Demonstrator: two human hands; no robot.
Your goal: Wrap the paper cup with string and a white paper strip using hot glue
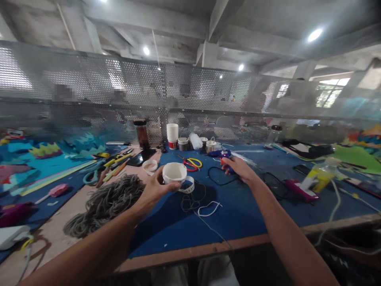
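My left hand point(157, 188) grips a short white paper cup point(175, 172), its open mouth tilted up toward me. A printed paper strip point(188, 186) curls just beside and below the cup; whether it is joined to it I cannot tell. My right hand point(239, 169) is wrapped around the handle of a blue hot glue gun point(219, 153), whose nozzle points left. Between the hands, farther back, lie scissors point(193, 163) with red and yellow handles. Thin grey cord point(193, 200) and a white loop of string point(210, 209) rest on the blue mat in front of the cup.
A heap of grey cord point(111, 200) lies left of my left forearm. Behind stand stacked paper cups point(172, 135), a dark bottle point(141, 134) and small tubs point(211, 145). A purple glue gun point(302, 190) sits at right. A perforated metal screen point(193, 95) closes off the back.
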